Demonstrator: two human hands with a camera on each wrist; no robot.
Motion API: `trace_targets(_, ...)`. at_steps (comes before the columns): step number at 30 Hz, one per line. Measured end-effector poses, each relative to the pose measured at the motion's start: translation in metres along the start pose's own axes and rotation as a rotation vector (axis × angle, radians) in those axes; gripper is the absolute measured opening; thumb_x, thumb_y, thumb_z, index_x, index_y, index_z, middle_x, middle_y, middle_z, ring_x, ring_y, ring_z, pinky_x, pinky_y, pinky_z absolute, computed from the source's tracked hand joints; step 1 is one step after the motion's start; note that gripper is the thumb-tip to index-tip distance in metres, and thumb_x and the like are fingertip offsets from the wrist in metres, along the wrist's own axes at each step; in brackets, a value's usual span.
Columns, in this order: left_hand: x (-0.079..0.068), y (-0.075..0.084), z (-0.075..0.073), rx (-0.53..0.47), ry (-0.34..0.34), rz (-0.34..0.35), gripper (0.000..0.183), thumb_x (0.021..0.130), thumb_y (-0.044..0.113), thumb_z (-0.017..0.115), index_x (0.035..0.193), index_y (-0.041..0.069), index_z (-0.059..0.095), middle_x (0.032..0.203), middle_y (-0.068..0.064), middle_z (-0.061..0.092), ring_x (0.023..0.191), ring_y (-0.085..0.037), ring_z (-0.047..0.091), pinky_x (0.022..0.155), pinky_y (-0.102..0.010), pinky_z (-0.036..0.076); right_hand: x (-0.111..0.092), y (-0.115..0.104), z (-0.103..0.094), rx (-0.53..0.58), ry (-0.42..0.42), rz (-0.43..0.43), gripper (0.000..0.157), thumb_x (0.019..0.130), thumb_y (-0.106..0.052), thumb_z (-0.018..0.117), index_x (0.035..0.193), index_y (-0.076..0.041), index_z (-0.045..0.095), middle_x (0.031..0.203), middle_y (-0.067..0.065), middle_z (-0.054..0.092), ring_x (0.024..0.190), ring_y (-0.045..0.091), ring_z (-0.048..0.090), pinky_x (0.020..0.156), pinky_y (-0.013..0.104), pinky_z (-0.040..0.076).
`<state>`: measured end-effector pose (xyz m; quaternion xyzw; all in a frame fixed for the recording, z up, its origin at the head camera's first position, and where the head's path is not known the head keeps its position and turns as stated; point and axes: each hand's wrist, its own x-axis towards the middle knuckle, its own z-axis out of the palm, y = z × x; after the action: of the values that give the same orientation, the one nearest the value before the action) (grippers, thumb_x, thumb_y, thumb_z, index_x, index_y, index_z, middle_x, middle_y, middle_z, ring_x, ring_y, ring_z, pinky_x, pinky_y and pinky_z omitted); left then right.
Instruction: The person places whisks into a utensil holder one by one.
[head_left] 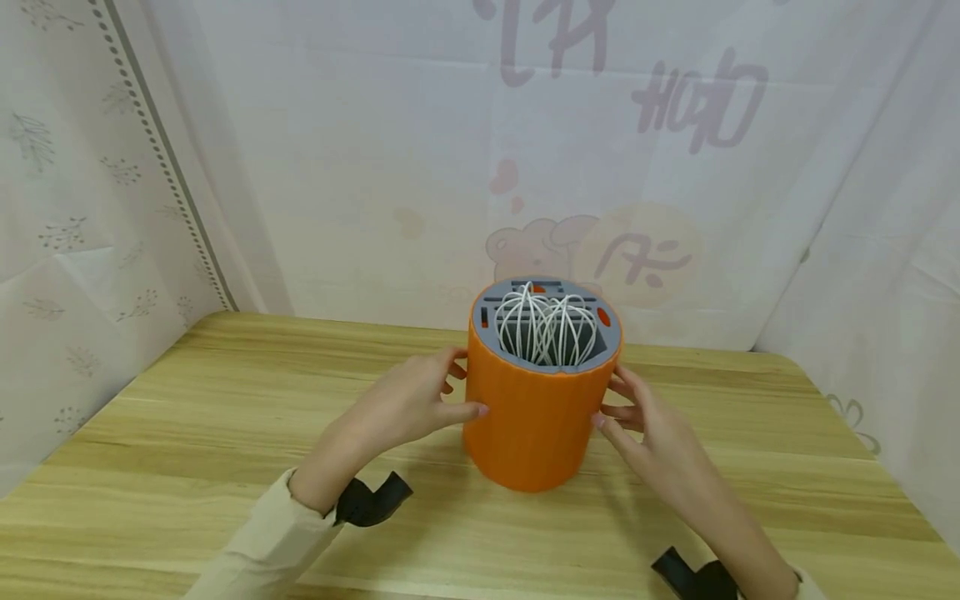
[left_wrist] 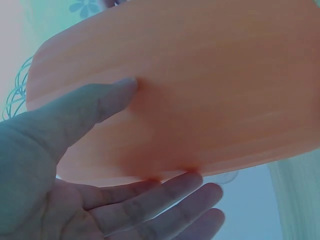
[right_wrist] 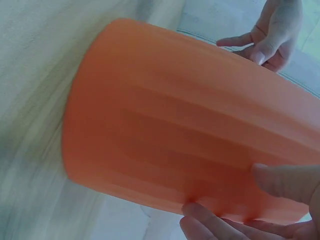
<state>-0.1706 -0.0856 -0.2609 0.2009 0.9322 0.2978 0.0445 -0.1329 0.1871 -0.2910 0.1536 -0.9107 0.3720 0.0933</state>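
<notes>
An orange utensil holder (head_left: 536,425) with a grey slotted top (head_left: 491,333) stands upright in the middle of the head view. Two white wire whisk heads (head_left: 531,325) stick up from its large opening; anything lower inside is hidden. My left hand (head_left: 412,400) holds the holder's left side, thumb on the front and fingers round the side, as the left wrist view also shows. On the opposite side my right hand (head_left: 648,433) grips the wall with thumb and fingertips. The right wrist view shows those fingertips (right_wrist: 200,215) touching the orange wall.
The holder is on a wood-grain table (head_left: 360,533). A pale printed curtain (head_left: 360,167) hangs behind the table and along both sides. Black straps (head_left: 371,500) sit on both wrists.
</notes>
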Motion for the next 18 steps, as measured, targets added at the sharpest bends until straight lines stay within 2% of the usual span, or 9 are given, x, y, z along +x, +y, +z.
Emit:
trace_targets(7,0.002,-0.001,0.007,0.04,0.057,-0.005,0.071,0.079,0.037,0.072,0.135,0.002,0.044,0.122,-0.009,0.06,0.106,-0.023,0.06,0.087,-0.039,0.052,0.0,0.003,0.006,0.037,-0.027,0.03,0.065,0.092,-0.016,0.058,0.146,-0.006,0.024,0.143,0.02,0.04,0.106,0.03,0.063,0.083,0.037,0.054)
trace_targets(11,0.005,-0.003,0.01,0.046,0.085,0.012,0.07,0.08,0.037,0.072,0.134,0.003,0.045,0.127,-0.008,0.058,0.105,-0.023,0.061,0.086,-0.038,0.052,0.0,0.007,0.009,0.059,-0.036,0.03,0.07,0.092,-0.019,0.058,0.149,-0.008,0.018,0.147,0.018,0.034,0.111,0.03,0.06,0.085,0.036,0.052)
trace_targets(18,0.012,-0.006,0.016,0.042,0.125,0.015,0.07,0.08,0.039,0.072,0.136,0.007,0.045,0.126,-0.006,0.059,0.104,-0.022,0.061,0.086,-0.038,0.052,0.002,0.012,0.011,0.091,-0.042,0.003,0.075,0.092,-0.019,0.059,0.15,-0.01,0.013,0.15,0.017,0.027,0.119,0.032,0.053,0.088,0.036,0.05)
